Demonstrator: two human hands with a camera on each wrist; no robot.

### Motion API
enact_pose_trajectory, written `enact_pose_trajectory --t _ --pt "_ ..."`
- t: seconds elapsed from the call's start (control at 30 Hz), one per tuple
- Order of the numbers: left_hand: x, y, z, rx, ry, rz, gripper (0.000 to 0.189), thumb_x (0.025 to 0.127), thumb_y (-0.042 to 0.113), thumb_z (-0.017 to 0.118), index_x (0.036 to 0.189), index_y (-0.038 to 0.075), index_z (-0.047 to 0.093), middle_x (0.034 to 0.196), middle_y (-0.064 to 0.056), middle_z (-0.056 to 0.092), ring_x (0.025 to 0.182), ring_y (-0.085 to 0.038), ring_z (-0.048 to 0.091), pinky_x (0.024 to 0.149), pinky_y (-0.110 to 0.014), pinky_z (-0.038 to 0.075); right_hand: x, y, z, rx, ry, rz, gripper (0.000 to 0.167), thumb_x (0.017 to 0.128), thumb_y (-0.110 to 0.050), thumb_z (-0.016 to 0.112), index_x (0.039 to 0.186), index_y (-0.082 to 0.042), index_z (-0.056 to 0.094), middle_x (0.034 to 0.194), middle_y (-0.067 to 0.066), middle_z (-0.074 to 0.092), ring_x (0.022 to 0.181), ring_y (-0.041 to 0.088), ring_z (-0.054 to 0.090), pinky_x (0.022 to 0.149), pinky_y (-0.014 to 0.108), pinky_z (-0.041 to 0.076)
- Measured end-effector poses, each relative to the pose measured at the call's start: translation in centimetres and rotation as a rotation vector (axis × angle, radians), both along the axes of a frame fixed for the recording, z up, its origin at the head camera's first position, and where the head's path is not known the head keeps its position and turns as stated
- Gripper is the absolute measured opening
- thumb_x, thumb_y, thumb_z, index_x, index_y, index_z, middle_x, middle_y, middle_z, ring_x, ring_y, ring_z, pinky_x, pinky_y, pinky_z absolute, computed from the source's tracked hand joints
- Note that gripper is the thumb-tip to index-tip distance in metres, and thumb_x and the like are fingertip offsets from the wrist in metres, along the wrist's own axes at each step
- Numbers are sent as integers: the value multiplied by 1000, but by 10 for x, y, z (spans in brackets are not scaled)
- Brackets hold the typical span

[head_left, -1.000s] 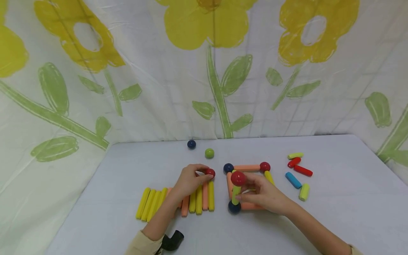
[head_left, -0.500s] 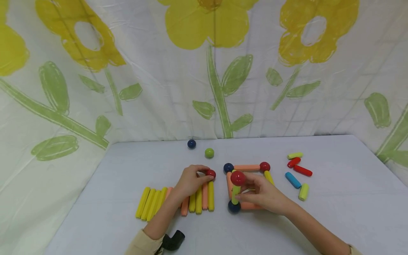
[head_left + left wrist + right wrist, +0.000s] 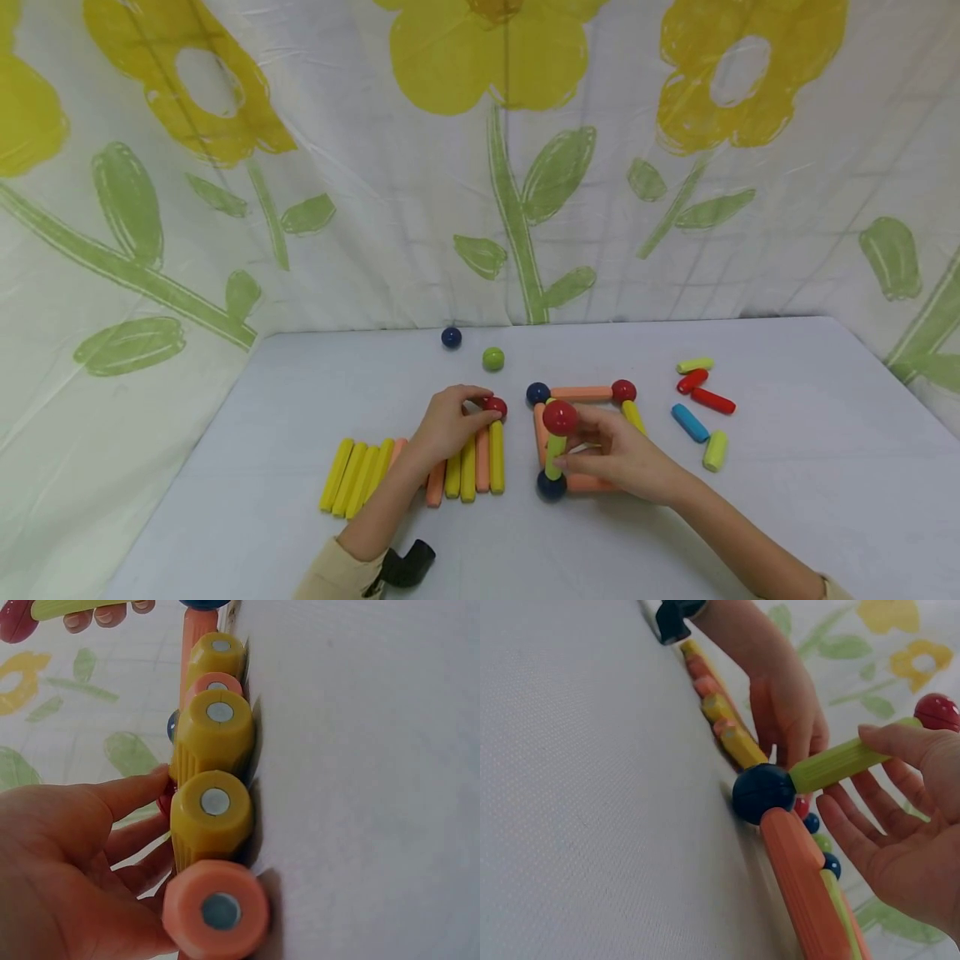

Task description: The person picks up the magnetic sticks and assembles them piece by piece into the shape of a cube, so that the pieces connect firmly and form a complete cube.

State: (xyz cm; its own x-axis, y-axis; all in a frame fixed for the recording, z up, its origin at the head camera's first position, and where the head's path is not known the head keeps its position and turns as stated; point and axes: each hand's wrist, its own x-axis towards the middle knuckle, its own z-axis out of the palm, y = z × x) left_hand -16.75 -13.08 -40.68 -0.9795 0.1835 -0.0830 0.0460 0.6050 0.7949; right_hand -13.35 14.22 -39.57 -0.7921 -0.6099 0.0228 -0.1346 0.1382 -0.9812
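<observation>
In the head view my left hand (image 3: 447, 421) pinches a red ball (image 3: 497, 407) at the far end of a yellow rod (image 3: 497, 458), the rightmost in a row of yellow and peach rods. Round metal discs show on the rod ends (image 3: 216, 802) in the left wrist view. My right hand (image 3: 626, 458) holds a light green rod (image 3: 840, 765) between thumb and fingers. A second red ball (image 3: 560, 417) tops that upright rod, and a dark blue ball (image 3: 552, 484) is at its foot. This ball forms the near left corner of a rod-and-ball frame, partly hidden by my right hand.
Behind the hands lie a dark blue ball (image 3: 452, 337) and a green ball (image 3: 492, 359). Short red, blue (image 3: 690, 423) and light green rods are scattered on the right. A flowered cloth (image 3: 375, 250) hangs behind the table (image 3: 810, 467).
</observation>
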Motion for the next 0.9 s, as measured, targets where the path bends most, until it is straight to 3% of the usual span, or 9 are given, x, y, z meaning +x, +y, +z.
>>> enact_pose_trajectory --t 0.17,0.4,0.6,0.77,0.9 --pt "0 0 1 15 -14 -14 34 99 21 75 129 4 73 112 -10 69 84 -18 56 69 -28 48 1 0 0 1 -6 1 56 98 -10 76 144 11 51 123 20 66 106 20 67 91 25 60" --pt "1 1 4 54 -9 -20 33 100 21 75 130 6 73 113 -8 69 91 -20 57 71 -27 49 -1 0 0 19 -14 -8 58 98 -11 77 145 10 51 126 26 64 106 20 68 91 26 60" --pt "4 3 6 109 38 -32 35 101 19 74 133 6 71 118 -7 71 107 -24 61 83 -33 57 0 1 0 10 -13 -5 57 97 -11 77 144 11 52 123 21 66 106 20 68 90 26 61" --pt "7 5 11 133 111 -32 36 101 17 74 134 4 69 120 -9 71 113 -27 64 101 -46 55 1 0 2 0 -8 -4 56 97 -11 78 142 11 53 122 18 66 106 21 68 90 25 60" --pt "8 5 15 197 138 -18 36 101 14 73 135 4 69 123 -9 70 114 -29 67 103 -45 57 1 1 1 -13 -6 3 56 96 -10 78 142 12 52 122 21 65 107 22 67 91 25 60"
